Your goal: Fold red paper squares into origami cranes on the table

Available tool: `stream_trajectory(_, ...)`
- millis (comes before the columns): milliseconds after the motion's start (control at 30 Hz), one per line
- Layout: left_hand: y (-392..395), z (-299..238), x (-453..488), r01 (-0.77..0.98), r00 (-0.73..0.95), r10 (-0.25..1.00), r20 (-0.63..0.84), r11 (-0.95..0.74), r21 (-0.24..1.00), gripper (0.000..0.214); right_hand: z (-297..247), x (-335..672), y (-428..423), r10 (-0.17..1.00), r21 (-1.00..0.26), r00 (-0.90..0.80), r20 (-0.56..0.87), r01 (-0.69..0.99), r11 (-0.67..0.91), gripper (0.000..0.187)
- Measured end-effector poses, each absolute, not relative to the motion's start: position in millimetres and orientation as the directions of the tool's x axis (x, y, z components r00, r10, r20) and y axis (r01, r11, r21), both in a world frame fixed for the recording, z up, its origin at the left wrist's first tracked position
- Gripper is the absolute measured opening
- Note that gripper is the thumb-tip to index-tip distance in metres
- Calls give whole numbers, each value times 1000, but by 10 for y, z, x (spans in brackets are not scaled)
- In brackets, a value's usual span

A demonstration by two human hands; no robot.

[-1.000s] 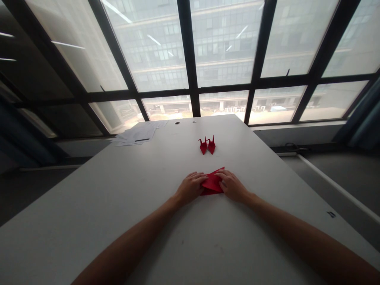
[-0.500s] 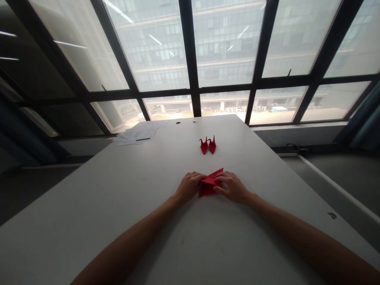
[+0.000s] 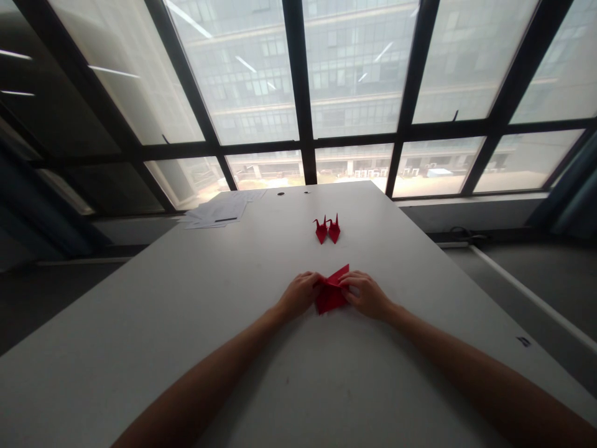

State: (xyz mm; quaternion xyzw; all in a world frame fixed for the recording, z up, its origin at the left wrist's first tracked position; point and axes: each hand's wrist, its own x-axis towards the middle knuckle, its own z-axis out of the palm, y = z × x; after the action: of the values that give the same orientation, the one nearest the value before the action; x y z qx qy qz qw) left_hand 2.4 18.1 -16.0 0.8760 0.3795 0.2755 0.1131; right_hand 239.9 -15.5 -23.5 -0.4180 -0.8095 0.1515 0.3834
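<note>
A partly folded sheet of red origami paper (image 3: 331,300) lies on the white table between my hands, one corner pointing away from me and a flap lifted across its middle. My left hand (image 3: 301,292) pinches the paper's left side. On the right side, my right hand (image 3: 366,294) grips the flap between thumb and fingers. Parts of the paper's edges are hidden under the fingers. Beyond the hands stand two finished red paper cranes, a left crane (image 3: 321,231) and a right crane (image 3: 334,230), side by side.
The white table (image 3: 224,298) stretches away to tall windows. Loose paper sheets (image 3: 217,208) with a dark pen (image 3: 226,219) on them lie at the far left. A small dark mark (image 3: 523,341) shows near the right edge. Dark round holes sit at the far end.
The flap's middle edge has been drawn up, and the near part of the red paper has opened out towards me. My right thumb has moved up onto the flap. The cranes have not moved.
</note>
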Motion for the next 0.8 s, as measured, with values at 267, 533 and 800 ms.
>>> stream_trajectory(267,174,-133,33,560,541,733,412,-680,474,20,-169,2408,-191,778,-564,-389,493,538,626,25)
stream_trajectory(533,157,-119,33,531,506,755,418,-654,539,20,-172,2429,-214,761,-587,-443,474,484,649,33)
stream_trajectory(800,175,-96,2,504,514,782,353,-608,613,18,-235,2404,-126,803,-611,-401,440,522,595,25)
